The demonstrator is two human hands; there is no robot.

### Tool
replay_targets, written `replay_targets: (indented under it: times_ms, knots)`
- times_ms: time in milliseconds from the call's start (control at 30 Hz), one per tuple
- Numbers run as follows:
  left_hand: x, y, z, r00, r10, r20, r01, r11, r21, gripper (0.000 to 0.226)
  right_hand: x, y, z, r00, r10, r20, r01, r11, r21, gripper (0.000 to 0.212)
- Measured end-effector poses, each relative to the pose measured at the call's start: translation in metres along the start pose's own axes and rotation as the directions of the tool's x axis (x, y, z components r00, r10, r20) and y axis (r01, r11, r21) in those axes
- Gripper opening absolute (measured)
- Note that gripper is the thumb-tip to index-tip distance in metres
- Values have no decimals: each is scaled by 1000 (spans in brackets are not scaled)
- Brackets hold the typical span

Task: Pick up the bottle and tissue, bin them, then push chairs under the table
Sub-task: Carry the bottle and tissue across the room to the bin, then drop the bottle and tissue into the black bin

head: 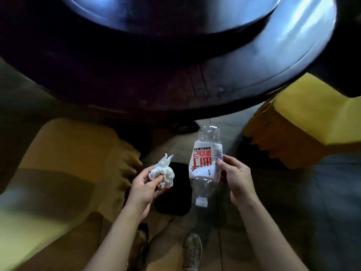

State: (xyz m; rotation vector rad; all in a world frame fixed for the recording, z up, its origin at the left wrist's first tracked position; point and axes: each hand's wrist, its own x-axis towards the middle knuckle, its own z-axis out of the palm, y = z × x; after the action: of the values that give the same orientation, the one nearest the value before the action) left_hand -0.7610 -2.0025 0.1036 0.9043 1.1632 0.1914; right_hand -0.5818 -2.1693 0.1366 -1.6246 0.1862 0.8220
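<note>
My left hand (143, 185) grips a crumpled white tissue (163, 173). My right hand (237, 178) holds an empty clear plastic bottle (205, 165) by its white label with red characters, cap end pointing down toward me. Both are held over the floor, just in front of the round dark wooden table (136, 83). Directly below and between my hands is a small black bin (173, 192). A yellow chair (64, 153) stands at my left and another yellow chair (304, 122) at my right, both pulled out from the table.
A glass turntable (205, 14) lies on the table top. My shoe (192, 251) shows on the tiled floor at the bottom. The table's dark pedestal (134, 137) stands behind the bin.
</note>
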Motion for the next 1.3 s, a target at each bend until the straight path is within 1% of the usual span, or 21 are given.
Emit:
replay_targets:
  times_ms: [133, 233, 300, 367, 400, 433, 467, 500, 600, 733, 800, 867, 900, 967, 1033, 1100, 1167, 1233, 1300]
  knots:
    - [37, -58, 2, 993, -88, -83, 89, 996, 13, 32, 44, 49, -10, 998, 68, 18, -67, 997, -40, 16]
    - [71, -98, -2, 989, -105, -109, 120, 982, 144, 33, 71, 96, -12, 992, 119, 34, -116, 990, -75, 17]
    - [98, -120, -6, 990, -104, -94, 122, 968, 221, 24, 87, 127, -14, 986, 161, 33, -158, 984, -77, 16]
    - [125, -141, -6, 989, -150, -11, 146, 944, 296, 20, 101, 158, -17, 979, 200, 26, -198, 978, -67, 17]
    - [139, -152, -6, 990, -138, 11, 125, 924, 361, 17, 107, 172, -17, 976, 216, 20, -215, 975, -62, 18]
    - [154, -165, -9, 993, -116, 1, 106, 912, 396, 14, 113, 186, -17, 974, 226, 16, -225, 973, -52, 18]
    - [170, -178, -11, 996, -89, -24, 92, 924, 372, 9, 120, 198, -16, 973, 229, 14, -228, 973, -41, 17]
    - [184, -191, -12, 995, -86, -50, 98, 931, 353, 10, 128, 210, -15, 973, 231, 14, -230, 972, -40, 17]
    - [220, -222, -14, 993, -82, -85, 111, 887, 448, 33, 149, 244, -8, 972, 237, -5, -236, 969, -78, 17]
    - [252, -249, -19, 988, -141, -60, 152, 849, 507, 64, 166, 278, 6, 970, 241, -26, -242, 959, -144, 17]
    - [260, -255, -24, 990, -136, -39, 134, 810, 571, 73, 169, 289, 13, 971, 238, -25, -238, 949, -205, 16]
    - [266, -256, -28, 994, -107, -22, 95, 743, 662, 74, 175, 299, 20, 976, 218, -20, -214, 927, -308, 12]
    - [269, -255, -30, 996, -92, -16, 78, 724, 685, 71, 180, 304, 25, 978, 210, -15, -201, 909, -366, 14]
    - [273, -252, -33, 998, -65, -1, 47, 705, 708, 61, 190, 314, 35, 982, 190, -5, -170, 866, -470, 25]
    - [273, -248, -41, 999, -33, 9, 15, 661, 750, 53, 200, 325, 47, 990, 136, 24, -99, 820, -564, 29]
    - [271, -244, -53, 999, -17, 28, -12, 619, 786, 47, 206, 332, 61, 996, 64, 68, 1, 720, -694, 24]
    - [267, -239, -65, 997, -29, 67, -37, 602, 797, 44, 209, 334, 72, 996, 14, 93, 66, 607, -792, 19]
    - [262, -232, -74, 995, -32, 94, -58, 591, 805, 43, 211, 333, 78, 995, 28, 94, 63, 553, -831, 19]
    - [255, -223, -78, 995, -13, 99, -74, 573, 816, 43, 209, 325, 81, 989, 69, 131, 85, 463, -882, 20]
